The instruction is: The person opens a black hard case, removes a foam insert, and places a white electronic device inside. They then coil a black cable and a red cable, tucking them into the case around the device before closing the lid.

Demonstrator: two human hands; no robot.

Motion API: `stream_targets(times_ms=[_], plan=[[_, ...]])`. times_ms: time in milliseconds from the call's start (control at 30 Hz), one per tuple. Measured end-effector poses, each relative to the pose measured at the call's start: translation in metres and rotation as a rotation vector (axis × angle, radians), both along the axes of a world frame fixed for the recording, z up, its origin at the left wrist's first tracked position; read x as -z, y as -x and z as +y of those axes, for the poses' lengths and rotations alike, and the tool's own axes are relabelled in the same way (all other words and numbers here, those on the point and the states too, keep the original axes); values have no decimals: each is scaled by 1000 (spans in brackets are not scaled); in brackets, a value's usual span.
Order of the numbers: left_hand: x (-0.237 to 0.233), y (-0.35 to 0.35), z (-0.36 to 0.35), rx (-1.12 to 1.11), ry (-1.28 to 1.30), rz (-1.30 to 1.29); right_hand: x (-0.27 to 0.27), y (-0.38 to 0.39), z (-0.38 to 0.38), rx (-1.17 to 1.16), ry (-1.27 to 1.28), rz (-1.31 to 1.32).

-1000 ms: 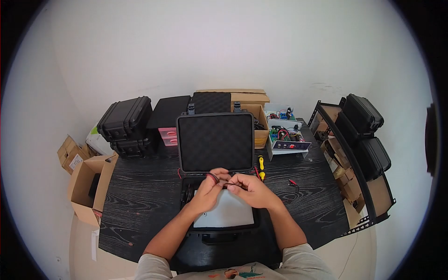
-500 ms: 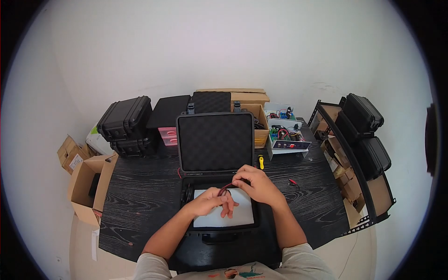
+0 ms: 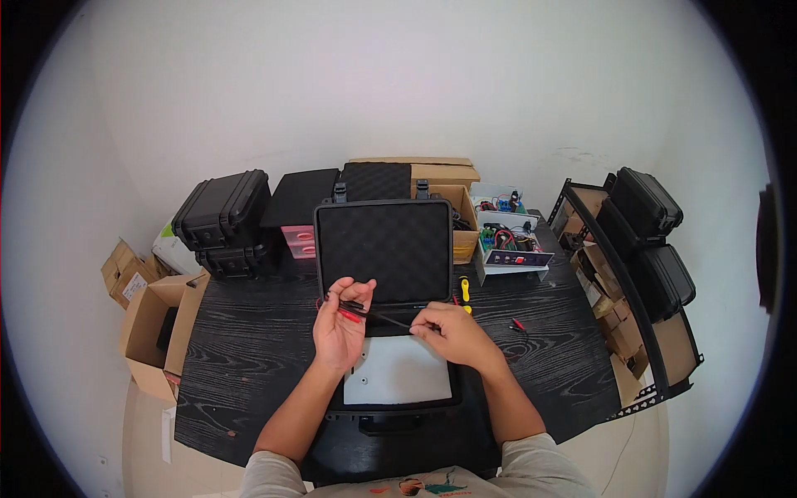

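Note:
A black hard case (image 3: 383, 203) stands open before me, its lid upright with dark foam inside. A pale grey panel (image 3: 403, 369) fills its base. My left hand (image 3: 339, 332), palm turned up above the case's left side, has its fingers curled round a bundle of red and black leads (image 3: 352, 312); red and black ends show at the palm. From there a dark stretch of lead (image 3: 388, 319) runs to my right hand (image 3: 455, 332), which pinches it between thumb and fingers above the panel's upper right.
A yellow-handled tool (image 3: 465, 289) and a small red-and-black clip lead (image 3: 518, 324) lie on the black table (image 3: 552, 353). Behind is an electronics unit (image 3: 515, 259) with exposed wiring. Black cases (image 3: 220, 212) are stacked left; a shelf rack (image 3: 635, 290) stands right.
My left hand has moved up and left, turning palm up with the leads gathered in it. My right hand has shifted slightly down and right, and the lead now stretches between both hands.

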State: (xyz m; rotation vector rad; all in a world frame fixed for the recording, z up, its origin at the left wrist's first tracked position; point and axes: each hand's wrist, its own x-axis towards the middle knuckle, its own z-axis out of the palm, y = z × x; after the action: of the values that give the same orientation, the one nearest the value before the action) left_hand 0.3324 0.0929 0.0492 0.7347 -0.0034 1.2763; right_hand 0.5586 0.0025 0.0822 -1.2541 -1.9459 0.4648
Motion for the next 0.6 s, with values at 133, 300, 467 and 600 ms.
stream_targets(times_ms=[133, 300, 467, 600], plan=[[-2, -12, -12, -157, -124, 427, -5, 14, -4, -144, 223, 186], [5, -13, -21, -121, -498, 938, 11, 21, -2, -255, 304, 471], [10, -4, -15, 242, -558, 1018, -11, 9, -9, -68, 90, 220], [3, -1, -19, 575, -411, 945, -19, 6, -11, -45, 31, 72]])
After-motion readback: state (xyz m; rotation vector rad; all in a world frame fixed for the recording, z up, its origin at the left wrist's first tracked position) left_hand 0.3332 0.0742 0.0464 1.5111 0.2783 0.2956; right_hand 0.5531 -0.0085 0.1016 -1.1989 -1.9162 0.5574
